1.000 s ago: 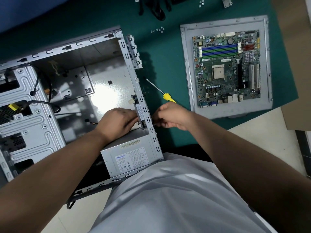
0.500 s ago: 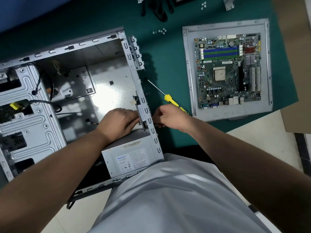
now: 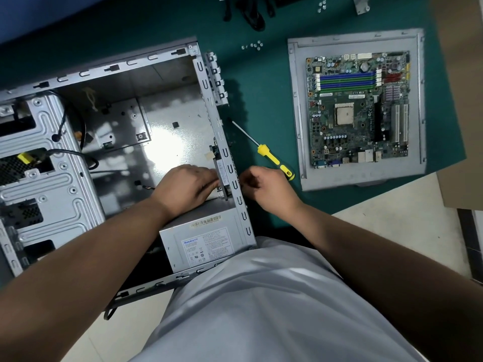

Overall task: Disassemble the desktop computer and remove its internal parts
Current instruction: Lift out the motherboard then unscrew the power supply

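I count one open computer case (image 3: 78,210) on the mat, with one power supply (image 3: 206,241) still seated in its near corner. One motherboard (image 3: 358,111) lies on one grey side panel (image 3: 295,113). One yellow-handled screwdriver (image 3: 274,159) lies between case and panel. Loose screws sit in two small clusters: about six near the case top (image 3: 252,45), about four at the far edge (image 3: 321,6); exact numbers are hard to read. Both my hands, left (image 3: 188,186) and right (image 3: 266,186), are in view.
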`<state>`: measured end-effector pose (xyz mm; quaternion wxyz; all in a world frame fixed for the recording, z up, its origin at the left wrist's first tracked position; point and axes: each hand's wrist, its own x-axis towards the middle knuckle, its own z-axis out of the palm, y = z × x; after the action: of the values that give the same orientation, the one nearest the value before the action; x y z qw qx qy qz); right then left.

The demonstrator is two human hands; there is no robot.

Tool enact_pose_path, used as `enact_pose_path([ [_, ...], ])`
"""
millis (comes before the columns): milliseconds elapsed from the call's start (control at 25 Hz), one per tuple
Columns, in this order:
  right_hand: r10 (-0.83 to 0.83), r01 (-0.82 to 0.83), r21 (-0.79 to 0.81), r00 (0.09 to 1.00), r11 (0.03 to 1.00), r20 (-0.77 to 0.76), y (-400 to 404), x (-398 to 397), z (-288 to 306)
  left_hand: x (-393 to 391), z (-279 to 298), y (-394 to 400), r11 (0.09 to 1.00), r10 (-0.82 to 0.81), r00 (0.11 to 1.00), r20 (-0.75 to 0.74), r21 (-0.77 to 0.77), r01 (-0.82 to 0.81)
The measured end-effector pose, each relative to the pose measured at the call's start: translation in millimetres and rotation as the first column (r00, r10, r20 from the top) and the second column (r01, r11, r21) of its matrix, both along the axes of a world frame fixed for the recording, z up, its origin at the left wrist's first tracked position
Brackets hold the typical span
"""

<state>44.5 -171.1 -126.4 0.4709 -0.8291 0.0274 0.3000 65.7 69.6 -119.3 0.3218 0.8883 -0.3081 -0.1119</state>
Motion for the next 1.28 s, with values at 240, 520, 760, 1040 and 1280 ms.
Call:
enact_pose_path([
  [240, -0.255, 0.442, 0.142, 0.719, 0.886, -0.646, 5, 17, 9, 0, 1, -1, 1.000, 0.000, 1.000, 0.006, -0.002, 0.000],
  [520, -0.235, 0.422, 0.044, 0.585, 0.905, -0.776, 9, 38, 15, 0, -1, 0, 1.000, -0.008, 1.000, 0.009, 0.011, 0.007],
  [760, -0.207, 0.379, 0.090, 0.672, 0.921, -0.711, 9, 29, 12, 0, -2, 0, 1.000, -0.008, 1.000, 0.012, 0.024, 0.008],
  [1040, -0.165, 0.293, 0.166, 0.832, 0.942, -0.530, 7, 15, 2, -1, -4, 1, 1.000, -0.011, 1.000, -0.004, 0.026, 0.011],
  [1280, -0.153, 0.254, 0.103, 0.809, 0.962, -0.567, 5, 24, 4, -1, -4, 1, 1.000, -0.009, 1.000, -0.015, 0.025, 0.009],
])
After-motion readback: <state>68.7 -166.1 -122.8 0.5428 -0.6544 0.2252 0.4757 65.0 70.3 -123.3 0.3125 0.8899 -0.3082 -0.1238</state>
